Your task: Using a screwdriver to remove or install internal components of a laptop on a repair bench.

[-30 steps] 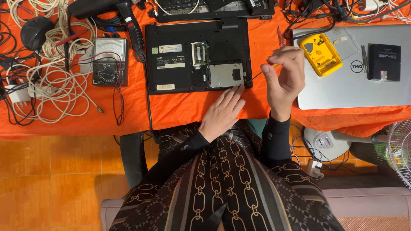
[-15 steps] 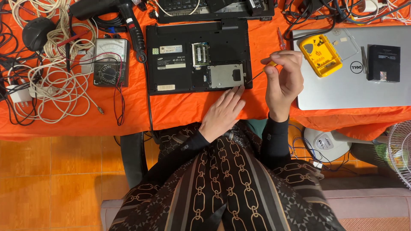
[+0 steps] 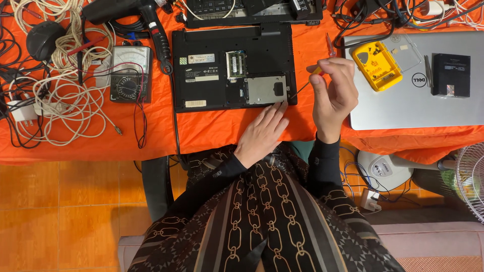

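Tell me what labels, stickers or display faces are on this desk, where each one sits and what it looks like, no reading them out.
White rectangular stickers on the black upturned laptop, left half.
Small green square sticker beside them.
Pale strip label near the laptop's front edge.
Meter left of the laptop: pale dial face, black knob.
Round logo on the silver laptop, right.
White label on the black box.

Table under an orange cloth [image 3: 222,131], its front edge draping down over a tiled floor [image 3: 65,201]. Lying on the cloth: an open-bottomed black laptop [image 3: 232,68] at centre, an analogue multimeter [image 3: 130,73] and tangled white cables [image 3: 60,100] to its left, a black mouse [image 3: 44,39] and a black heat gun [image 3: 133,12] at far left. A closed silver laptop [image 3: 418,95] sits right, bearing a yellow case [image 3: 377,65] and a small black drive [image 3: 451,74].
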